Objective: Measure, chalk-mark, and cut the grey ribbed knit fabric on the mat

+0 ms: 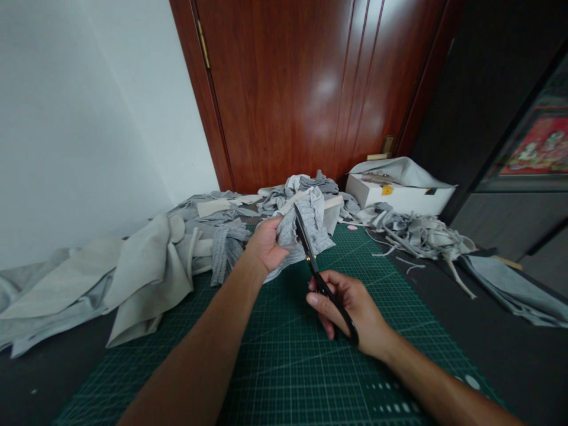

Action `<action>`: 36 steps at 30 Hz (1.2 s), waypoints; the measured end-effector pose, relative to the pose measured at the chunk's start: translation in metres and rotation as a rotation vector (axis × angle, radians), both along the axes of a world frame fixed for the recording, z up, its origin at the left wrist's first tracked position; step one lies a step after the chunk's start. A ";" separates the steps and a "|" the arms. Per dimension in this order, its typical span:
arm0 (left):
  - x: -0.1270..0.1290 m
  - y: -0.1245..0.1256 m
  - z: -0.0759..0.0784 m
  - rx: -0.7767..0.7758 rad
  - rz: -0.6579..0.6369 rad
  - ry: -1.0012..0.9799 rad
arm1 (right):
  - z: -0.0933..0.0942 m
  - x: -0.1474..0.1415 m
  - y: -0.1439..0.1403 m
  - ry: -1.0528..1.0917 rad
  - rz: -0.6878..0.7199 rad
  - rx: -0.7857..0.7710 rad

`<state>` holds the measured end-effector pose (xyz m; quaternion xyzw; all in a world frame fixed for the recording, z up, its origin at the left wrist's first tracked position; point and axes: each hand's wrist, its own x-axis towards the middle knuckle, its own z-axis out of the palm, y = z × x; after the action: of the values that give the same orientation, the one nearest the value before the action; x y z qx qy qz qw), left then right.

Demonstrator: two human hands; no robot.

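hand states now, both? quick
Left hand: closed on the grey ribbed fabric piece, held above the green cutting mat.
Right hand: closed on the black-handled scissors, blades at the fabric.

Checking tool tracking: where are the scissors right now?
Head view, centre: the black scissors are in the right hand above the green cutting mat, blades up against the grey fabric piece held by the left hand.
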<state>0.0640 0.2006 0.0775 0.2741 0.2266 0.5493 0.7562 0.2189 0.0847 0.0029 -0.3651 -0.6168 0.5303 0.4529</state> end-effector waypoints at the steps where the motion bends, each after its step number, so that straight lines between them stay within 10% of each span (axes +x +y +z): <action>1: 0.000 0.000 0.001 0.015 0.028 -0.015 | 0.000 0.000 0.000 0.002 0.000 0.000; 13: -0.004 -0.006 0.011 0.185 0.282 -0.148 | -0.002 -0.001 0.000 0.001 0.015 0.010; 36: -0.009 -0.014 0.012 0.350 0.257 -0.111 | -0.007 0.002 -0.001 0.072 0.229 0.033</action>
<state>0.0548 0.1861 0.0896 0.3392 0.1191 0.6862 0.6324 0.2209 0.0833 -0.0044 -0.2654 -0.6465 0.5812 0.4170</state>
